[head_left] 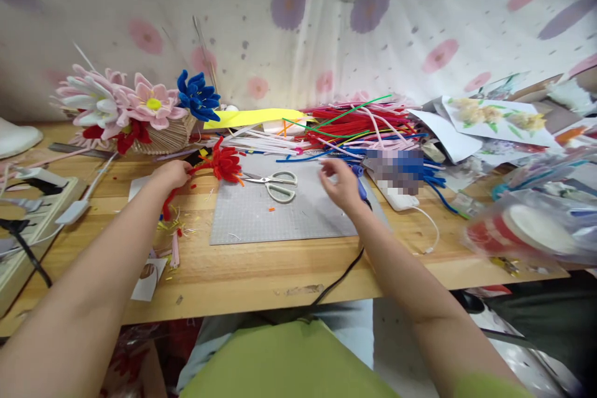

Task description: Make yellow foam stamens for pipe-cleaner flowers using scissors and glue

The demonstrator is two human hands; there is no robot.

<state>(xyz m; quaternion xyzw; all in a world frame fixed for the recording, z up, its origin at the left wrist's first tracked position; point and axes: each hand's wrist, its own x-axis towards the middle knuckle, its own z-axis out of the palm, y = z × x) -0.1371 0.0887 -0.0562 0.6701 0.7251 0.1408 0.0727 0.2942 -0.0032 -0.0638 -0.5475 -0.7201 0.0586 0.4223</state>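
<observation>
My left hand (pixel 171 178) is closed around the stem of a red fuzzy flower (pixel 226 161), whose head points right, over the left edge of the grey cutting mat (pixel 252 217). Over the mat's right side is my right hand (pixel 340 183), its fingers apart and curved, with nothing visible between them. A blue tool (pixel 359 181) with a black cord stands just beyond that hand, partly hidden by it. Between the two hands lie scissors (pixel 275 186) with pale green handles, blades pointing left. A small orange scrap (pixel 272 209) rests below them.
Behind the mat lie red, white and blue pipe cleaners (pixel 359 127). A basket (pixel 163 137) of fuzzy flowers stands back left, a power strip (pixel 41 230) at far left. Bagged cup (pixel 527 230) and papers are on the right. Scraps lie near my left forearm; a black cord crosses the front edge.
</observation>
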